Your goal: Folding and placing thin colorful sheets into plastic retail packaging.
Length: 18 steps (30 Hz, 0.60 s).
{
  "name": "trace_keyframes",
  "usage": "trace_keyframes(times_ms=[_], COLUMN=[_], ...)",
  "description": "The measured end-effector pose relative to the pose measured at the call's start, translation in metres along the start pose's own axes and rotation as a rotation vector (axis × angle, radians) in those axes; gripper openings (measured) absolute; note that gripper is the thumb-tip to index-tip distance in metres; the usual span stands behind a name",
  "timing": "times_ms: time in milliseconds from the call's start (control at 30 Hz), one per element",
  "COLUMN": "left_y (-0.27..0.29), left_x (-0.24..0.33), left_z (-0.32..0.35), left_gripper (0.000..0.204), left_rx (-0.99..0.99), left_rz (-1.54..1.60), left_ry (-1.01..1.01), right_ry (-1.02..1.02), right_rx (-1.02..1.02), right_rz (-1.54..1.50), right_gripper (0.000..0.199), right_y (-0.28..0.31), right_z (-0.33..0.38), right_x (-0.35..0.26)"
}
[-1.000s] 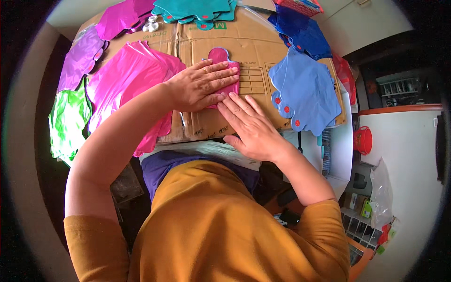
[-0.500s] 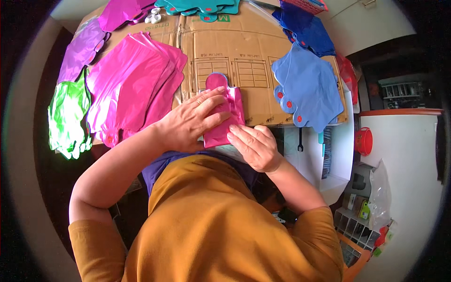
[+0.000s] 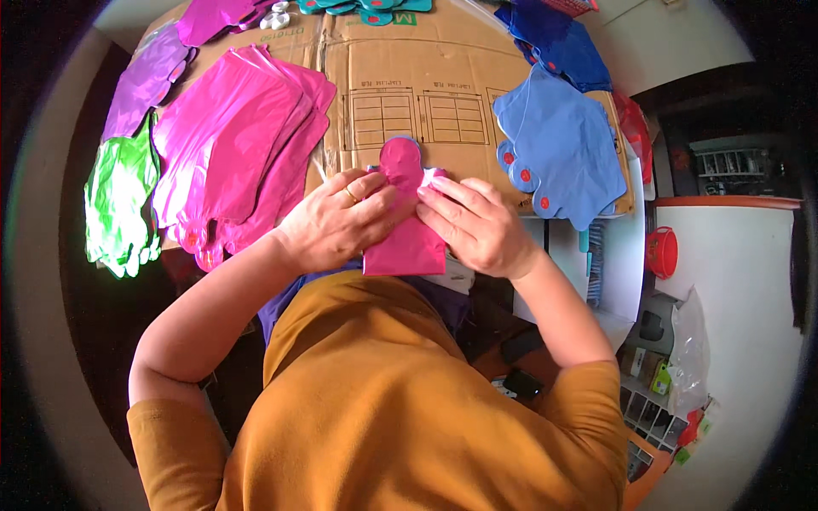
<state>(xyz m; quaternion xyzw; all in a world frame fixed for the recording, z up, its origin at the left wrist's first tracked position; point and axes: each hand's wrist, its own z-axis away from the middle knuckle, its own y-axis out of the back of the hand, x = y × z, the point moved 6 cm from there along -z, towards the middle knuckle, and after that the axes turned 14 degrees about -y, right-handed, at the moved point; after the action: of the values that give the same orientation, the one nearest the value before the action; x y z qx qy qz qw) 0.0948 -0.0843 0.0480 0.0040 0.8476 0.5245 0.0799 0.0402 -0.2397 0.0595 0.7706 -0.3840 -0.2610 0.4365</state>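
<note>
A folded sheet of shiny pink foil (image 3: 400, 247), perhaps a flat balloon, lies at the near edge of the cardboard, straight in front of my body. Its rounded tab points away from me, and a straight fold faces me. My left hand (image 3: 336, 217), with a ring on one finger, curls over the foil's left side, fingertips gripping near the middle. From the right, my right hand (image 3: 477, 226) pinches the foil's upper right corner, its fingers held together. Part of the foil's middle is hidden under the fingers.
Large pink foil sheets (image 3: 230, 136) lie stacked at left, beside purple (image 3: 145, 89) and bright green (image 3: 119, 204) ones. Light blue pieces (image 3: 562, 140) with red dots lie at right, dark blue (image 3: 558, 47) beyond. Teal pieces (image 3: 366, 8) and small white objects (image 3: 274, 15) sit at the far edge.
The pink foil is opened wider and more of its near part shows. My right hand has moved up and right to its upper corner; my left hand has shifted slightly off its top.
</note>
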Motion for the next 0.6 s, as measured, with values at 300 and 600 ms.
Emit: trace_keyframes(times_ms=[300, 600], left_y=[0.009, 0.008], left_x=[0.005, -0.003], left_z=[0.015, 0.015], left_gripper=[0.038, 0.041], left_rx=[0.075, 0.065], left_rz=[0.038, 0.094], left_ry=[0.015, 0.129], right_ry=[-0.050, -0.097], right_rx=[0.136, 0.101], right_rz=[0.078, -0.049], right_gripper=[0.031, 0.025], right_y=[-0.011, -0.010], right_z=[0.018, 0.012], right_x=[-0.007, 0.002])
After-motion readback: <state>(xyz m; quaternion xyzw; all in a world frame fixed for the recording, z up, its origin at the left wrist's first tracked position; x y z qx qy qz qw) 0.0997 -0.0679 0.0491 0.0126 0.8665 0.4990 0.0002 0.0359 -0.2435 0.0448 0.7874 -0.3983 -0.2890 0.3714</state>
